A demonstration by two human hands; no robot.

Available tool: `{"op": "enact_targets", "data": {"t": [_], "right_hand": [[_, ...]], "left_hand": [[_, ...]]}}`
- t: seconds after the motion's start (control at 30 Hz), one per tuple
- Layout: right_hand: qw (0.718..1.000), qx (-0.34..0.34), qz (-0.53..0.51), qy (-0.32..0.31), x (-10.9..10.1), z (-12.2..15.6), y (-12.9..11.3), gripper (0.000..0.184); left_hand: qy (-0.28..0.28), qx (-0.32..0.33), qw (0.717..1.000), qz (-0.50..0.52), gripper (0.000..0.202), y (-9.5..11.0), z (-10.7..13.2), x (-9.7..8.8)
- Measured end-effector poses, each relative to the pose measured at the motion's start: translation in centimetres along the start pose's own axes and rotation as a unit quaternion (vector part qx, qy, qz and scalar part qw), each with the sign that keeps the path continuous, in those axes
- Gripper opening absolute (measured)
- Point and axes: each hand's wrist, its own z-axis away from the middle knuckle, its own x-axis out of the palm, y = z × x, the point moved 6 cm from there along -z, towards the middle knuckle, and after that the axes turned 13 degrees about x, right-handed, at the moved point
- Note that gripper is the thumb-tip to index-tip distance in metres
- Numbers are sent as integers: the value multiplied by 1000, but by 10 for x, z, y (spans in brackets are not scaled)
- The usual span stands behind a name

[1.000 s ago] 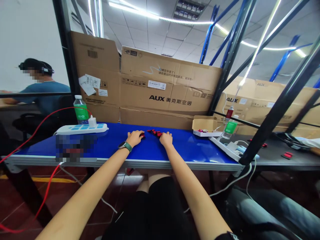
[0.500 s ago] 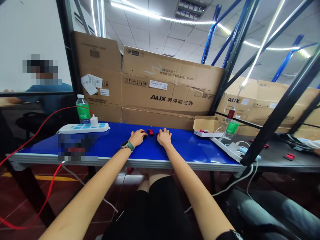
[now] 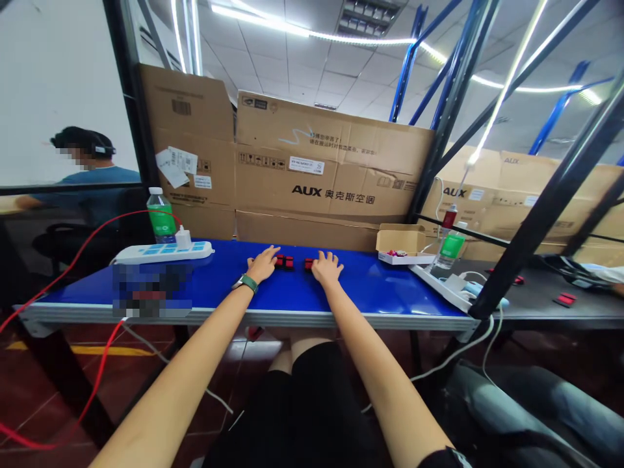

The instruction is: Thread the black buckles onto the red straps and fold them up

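Opened out since the earlier view, the left hand (image 3: 262, 265) and the right hand (image 3: 327, 268) lie with fingers splayed and released, grasping nothing. Between them, a pair of small red plastic pieces (image 3: 285, 261) sits just beside the left fingertips, and a single small red piece (image 3: 309, 263) just beside the right (a green-strapped watch (image 3: 248, 283) circles the left wrist). All rest on a blue-topped, metal-edged workbench (image 3: 370, 292), with a white power strip (image 3: 160, 253) farther left.
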Motion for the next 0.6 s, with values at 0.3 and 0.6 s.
{"op": "enact_targets", "data": {"t": [0.3,0.6], "right_hand": [[986,112,65,-109,12,-18,47,57],[1000,20,-17,-11,-3,-15,29,43]], "left_hand": [[-130,-148,977,-76,64,-41,14,5],[-119,-141,978,-95,65,-44,12,7]]}}
